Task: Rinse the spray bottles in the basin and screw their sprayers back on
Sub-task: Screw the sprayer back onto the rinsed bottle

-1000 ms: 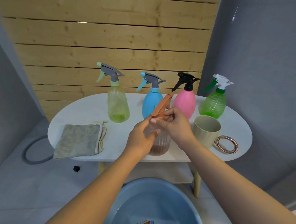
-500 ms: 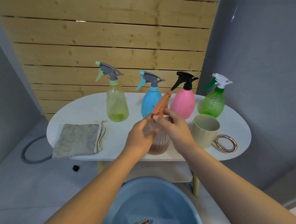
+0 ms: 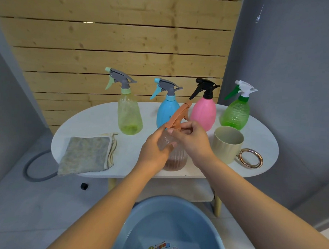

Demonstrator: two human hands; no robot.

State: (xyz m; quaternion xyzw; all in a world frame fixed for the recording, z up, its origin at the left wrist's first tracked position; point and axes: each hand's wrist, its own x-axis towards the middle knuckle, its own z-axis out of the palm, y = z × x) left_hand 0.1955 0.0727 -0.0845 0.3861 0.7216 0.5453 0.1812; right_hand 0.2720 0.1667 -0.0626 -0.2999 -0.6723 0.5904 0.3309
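Note:
A clear ribbed bottle [image 3: 177,157] with brownish contents stands near the front edge of the white oval table [image 3: 94,120]. My left hand [image 3: 154,150] grips its upper body. My right hand [image 3: 193,139] pinches the collar of its orange sprayer [image 3: 178,116], which sits on the bottle's neck. Behind stand a yellow-green bottle [image 3: 128,114], a blue bottle [image 3: 165,113], a pink bottle [image 3: 203,113] and a green bottle [image 3: 236,115], each with a sprayer on top. The blue basin [image 3: 148,223] sits on the floor below my arms.
A beige cup [image 3: 228,145] with a gold ring handle [image 3: 251,157] stands right of my right hand. A folded grey cloth [image 3: 84,154] lies at the table's left front. A grey hose [image 3: 33,170] and a small black piece [image 3: 84,186] lie on the floor.
My right hand's fingers have shifted round the sprayer collar, and the orange sprayer has turned slightly. The bottle stays in place in my left hand.

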